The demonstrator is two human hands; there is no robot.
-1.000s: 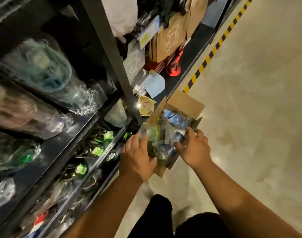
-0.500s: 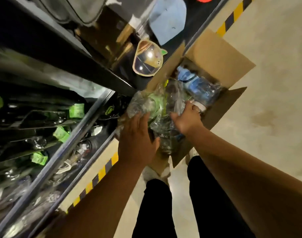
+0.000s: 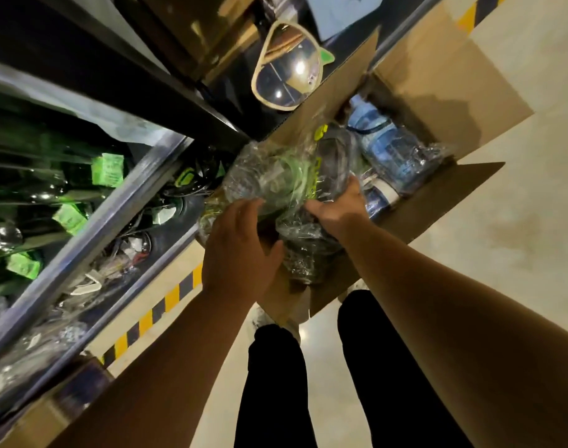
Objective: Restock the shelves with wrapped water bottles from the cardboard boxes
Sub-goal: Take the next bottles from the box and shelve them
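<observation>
**Counts.** One cardboard box (image 3: 444, 79) was shown, and two hands: left hand (image 3: 240, 253), right hand (image 3: 339, 210). At least three wrapped bottles were countable: green-lettered bottle (image 3: 286, 179), blue bottle (image 3: 392, 147), dark bottle (image 3: 308, 253). One cat-eared mirror (image 3: 286, 76) appeared.

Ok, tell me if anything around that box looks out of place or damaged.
A cream-framed mirror lies loose and face up, its edge behind the cardboard box flap. It is apart from the shelved bottles and unlike them. Nothing looks spilled or torn.
</observation>
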